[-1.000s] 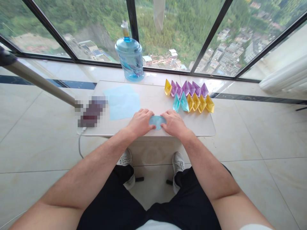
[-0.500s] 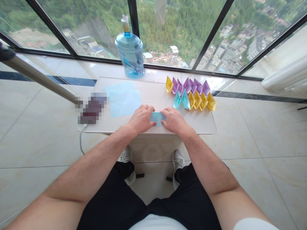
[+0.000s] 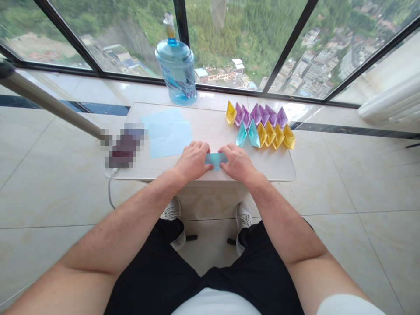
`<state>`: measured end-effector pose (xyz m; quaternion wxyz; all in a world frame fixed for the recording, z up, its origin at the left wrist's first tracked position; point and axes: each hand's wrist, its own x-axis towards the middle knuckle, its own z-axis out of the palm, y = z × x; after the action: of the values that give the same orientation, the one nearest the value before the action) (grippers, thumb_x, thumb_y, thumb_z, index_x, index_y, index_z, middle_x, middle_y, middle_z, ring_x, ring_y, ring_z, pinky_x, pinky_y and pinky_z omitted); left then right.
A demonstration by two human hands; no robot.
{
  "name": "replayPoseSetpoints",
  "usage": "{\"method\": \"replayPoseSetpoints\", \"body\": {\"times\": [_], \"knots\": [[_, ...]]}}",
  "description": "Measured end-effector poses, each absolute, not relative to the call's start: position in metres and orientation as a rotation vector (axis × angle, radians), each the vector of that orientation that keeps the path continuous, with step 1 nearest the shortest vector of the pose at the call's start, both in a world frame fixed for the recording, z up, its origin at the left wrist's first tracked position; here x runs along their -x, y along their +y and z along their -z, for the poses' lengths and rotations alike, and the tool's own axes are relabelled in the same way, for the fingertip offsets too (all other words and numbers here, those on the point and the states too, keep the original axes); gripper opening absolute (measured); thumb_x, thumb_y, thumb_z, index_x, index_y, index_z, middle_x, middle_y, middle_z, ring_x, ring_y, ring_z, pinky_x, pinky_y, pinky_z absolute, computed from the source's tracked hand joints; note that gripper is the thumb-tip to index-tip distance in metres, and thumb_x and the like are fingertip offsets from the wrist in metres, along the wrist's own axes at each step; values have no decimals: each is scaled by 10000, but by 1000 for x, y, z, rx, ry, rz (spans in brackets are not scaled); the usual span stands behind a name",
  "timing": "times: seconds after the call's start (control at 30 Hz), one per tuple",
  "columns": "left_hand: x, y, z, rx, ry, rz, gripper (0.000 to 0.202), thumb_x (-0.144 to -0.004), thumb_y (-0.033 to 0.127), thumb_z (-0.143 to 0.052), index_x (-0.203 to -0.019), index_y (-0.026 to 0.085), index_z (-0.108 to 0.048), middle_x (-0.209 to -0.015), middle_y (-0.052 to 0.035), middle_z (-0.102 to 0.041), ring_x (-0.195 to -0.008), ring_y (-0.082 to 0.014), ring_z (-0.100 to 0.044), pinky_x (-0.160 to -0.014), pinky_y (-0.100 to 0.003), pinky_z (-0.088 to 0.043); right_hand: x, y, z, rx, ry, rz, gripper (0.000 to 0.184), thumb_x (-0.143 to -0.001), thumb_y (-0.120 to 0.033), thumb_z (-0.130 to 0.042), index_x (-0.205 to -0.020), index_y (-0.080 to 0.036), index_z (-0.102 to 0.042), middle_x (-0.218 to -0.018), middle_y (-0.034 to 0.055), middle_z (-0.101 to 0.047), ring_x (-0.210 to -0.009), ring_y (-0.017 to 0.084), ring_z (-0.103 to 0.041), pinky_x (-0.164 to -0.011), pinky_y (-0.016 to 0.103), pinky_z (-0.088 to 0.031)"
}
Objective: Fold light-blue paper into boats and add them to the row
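Clock centred on the folded blue paper point(image 3: 215, 161), 12 pointing away from the person. Paper is at the near edge of the table point(image 3: 210, 119), creased into a small strip; cannot tell whether it rests on the tabletop or is held just above it.

Left hand point(image 3: 193, 161): thumb and fingers pinching the strip's 9 o'clock end. Right hand point(image 3: 239, 163): same pinch at the 3 o'clock end. Middle of strip exposed between them.

At 10 o'clock, near the left hand: blue sheets point(image 3: 170, 136), flat, overlapping. About 2 o'clock, beyond the right hand: paper boats in two rows. Front row: two blue boats point(image 3: 253, 134), then four yellow boats point(image 3: 269, 134). Back row: one yellow boat point(image 3: 231, 113), then purple boats point(image 3: 255, 115).

Between 9 and 10: a pixelated object point(image 3: 126, 146) on the table, kind unreadable, with a cable point(image 3: 110, 192) running off the near edge. At 11, past the table: water bottle point(image 3: 177, 72), upright, by the window point(image 3: 229, 48).
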<state>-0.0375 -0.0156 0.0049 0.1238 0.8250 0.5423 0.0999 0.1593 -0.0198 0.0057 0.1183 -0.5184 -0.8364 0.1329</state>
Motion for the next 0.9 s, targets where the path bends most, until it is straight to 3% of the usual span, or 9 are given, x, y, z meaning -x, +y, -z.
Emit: {"method": "replayPoseSetpoints", "body": {"times": [0.4, 0.9], "knots": [[39, -16, -2, -2398, 1581, -310, 402, -797, 377, -720, -1105, 187, -546, -1141, -121, -638, -1146, -321, -534, -933, -426, -425, -161, -22, -7, 1433, -2506, -418, 471, -879, -166, -608, -1343, -247, -610, -1280, 83, -643, -1195, 248, -558, -1043, 385, -392], [39, -16, 0, -2410, 1555, -375, 388, -790, 346, -727, -1088, 175, -546, -1104, -129, -624, -1098, -325, -535, -925, -435, -461, -162, -20, 2, 1329, -2459, -370, 420, -844, -134, -636, -1250, -240, -658, -1200, 89, -678, -1129, 262, -596, -1000, 407, -434]]}}
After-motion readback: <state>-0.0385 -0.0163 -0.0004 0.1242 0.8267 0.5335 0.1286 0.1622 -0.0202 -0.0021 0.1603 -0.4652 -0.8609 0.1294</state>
